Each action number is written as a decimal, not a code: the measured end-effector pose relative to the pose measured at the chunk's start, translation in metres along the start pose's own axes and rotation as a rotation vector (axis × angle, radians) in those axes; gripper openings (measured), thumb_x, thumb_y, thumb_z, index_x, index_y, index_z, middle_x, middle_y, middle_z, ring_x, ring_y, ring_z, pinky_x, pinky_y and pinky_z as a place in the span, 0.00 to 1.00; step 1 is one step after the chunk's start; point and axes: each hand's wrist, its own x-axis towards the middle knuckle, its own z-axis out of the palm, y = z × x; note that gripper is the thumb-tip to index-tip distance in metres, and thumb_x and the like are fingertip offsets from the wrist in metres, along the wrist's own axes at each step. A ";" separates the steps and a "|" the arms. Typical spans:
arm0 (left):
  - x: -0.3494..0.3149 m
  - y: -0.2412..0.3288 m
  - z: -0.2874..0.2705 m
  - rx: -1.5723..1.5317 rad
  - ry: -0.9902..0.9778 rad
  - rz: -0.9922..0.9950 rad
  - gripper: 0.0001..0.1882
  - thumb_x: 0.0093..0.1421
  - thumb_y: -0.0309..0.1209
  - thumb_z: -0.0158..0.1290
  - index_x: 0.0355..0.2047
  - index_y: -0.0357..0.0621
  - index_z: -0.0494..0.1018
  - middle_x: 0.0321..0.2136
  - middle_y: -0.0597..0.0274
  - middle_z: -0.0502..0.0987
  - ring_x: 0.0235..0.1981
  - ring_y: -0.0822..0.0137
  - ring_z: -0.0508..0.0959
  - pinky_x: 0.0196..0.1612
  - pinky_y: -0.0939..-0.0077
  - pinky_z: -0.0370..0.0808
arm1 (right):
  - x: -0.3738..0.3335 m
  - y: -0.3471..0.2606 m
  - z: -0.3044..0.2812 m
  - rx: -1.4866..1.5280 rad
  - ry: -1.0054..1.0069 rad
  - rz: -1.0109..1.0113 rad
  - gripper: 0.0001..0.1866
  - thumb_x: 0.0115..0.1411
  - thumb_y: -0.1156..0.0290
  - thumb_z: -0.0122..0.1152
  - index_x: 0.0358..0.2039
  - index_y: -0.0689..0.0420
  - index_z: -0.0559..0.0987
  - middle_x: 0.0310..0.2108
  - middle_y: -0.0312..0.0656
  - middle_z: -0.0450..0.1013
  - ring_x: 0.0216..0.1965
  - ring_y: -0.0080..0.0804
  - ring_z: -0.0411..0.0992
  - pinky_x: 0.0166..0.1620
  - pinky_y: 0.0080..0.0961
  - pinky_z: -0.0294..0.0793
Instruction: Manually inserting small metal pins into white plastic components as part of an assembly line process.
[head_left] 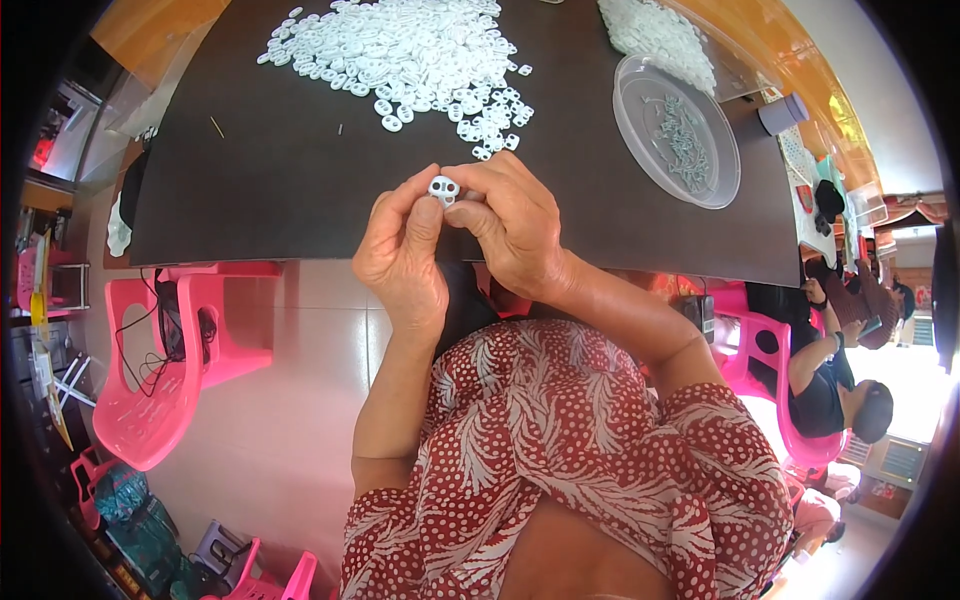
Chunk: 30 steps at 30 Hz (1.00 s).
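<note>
A small white two-hole plastic piece (443, 186), shaped like a cord lock part, is pinched between the fingertips of both hands just above the dark table (300, 200). My left hand (405, 240) grips it from the left with thumb and forefinger. From the other side, my right hand (515, 225) closes its thumb and forefinger on it. Fingertips cover part of the piece, so its lower end is hard to make out. Beyond the hands lies a large heap of white oval two-hole pieces (400, 50), with smaller white two-hole pieces (492, 125) at its near right edge.
At the right, a clear round tray (628, 120) holds many small thin metal parts. Behind it sits a clear container of translucent white pieces (660, 40). A grey-lilac cup (783, 114) stands near the right edge. Pink chairs (160, 390) flank the table; another person (825, 385) sits at right.
</note>
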 end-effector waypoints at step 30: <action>-0.011 -0.005 0.005 -0.109 0.040 0.065 0.08 0.60 0.24 0.52 0.38 0.33 0.73 0.30 0.68 0.70 0.30 0.79 0.67 0.35 0.85 0.66 | -0.002 -0.007 0.005 0.051 0.086 -0.097 0.14 0.48 0.84 0.59 0.38 0.68 0.74 0.27 0.44 0.71 0.25 0.32 0.66 0.26 0.23 0.66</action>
